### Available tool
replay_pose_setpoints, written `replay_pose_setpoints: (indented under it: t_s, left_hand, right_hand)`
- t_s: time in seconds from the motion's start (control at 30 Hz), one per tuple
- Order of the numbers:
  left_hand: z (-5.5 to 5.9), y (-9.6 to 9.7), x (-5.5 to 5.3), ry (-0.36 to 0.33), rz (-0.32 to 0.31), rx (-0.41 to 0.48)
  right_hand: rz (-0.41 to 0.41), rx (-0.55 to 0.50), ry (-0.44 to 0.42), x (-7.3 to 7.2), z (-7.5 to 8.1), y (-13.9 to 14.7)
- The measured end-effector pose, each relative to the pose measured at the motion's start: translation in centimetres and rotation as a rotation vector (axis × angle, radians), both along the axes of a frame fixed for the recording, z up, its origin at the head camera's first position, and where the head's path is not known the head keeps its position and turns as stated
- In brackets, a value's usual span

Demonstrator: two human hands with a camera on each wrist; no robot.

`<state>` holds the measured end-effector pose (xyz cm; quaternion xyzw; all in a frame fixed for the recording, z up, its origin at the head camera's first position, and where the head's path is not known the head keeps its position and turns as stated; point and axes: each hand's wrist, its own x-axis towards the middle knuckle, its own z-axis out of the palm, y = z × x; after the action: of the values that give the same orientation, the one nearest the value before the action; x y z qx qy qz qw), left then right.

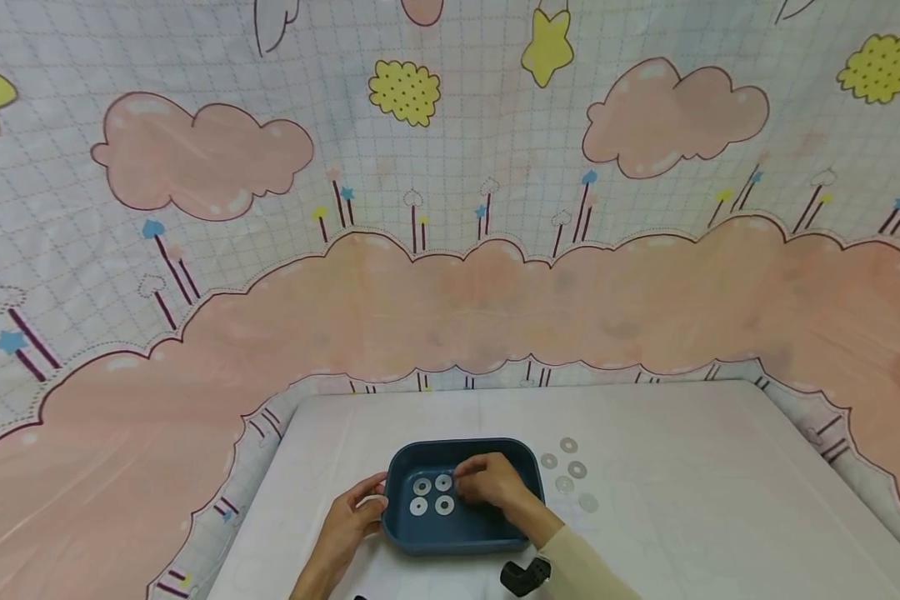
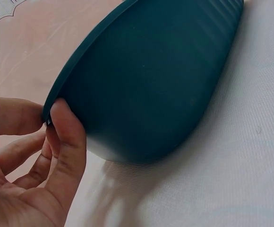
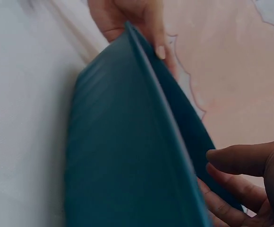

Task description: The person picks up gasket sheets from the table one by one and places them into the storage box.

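Note:
A dark blue rectangular tray with raised walls stands on the table. My left hand pinches its left rim between thumb and fingers, seen close up in the left wrist view. Inside, on the left half of the floor, several flat silver washers lie in two rows. My right hand reaches over the near right side into the tray, its fingertips beside the upper right washer. In the right wrist view, thumb and fingers are loosely bent, with nothing visible between them; the tray wall hides part of the fingers.
More washers lie scattered on the white tablecloth just right of the tray. A black device is worn at the right wrist. Behind the table hangs a cloth with clouds and stars.

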<state>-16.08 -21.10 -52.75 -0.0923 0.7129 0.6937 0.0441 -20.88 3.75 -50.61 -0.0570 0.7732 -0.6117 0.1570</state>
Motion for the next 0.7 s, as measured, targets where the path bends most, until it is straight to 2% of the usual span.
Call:
replay_pose_setpoints:
  t_s: [0.4,0.7]
  left_hand:
    - [0.1,-0.1,0.0,0.005,-0.007,-0.002]
    - [0.0,0.0,0.0,-0.007,0.004,-0.002]
  right_hand:
    - [-0.001,-0.062,0.078,0.8,1.6,3.5]
    - [-0.008,-0.046,0.125,2.0,2.7,6.4]
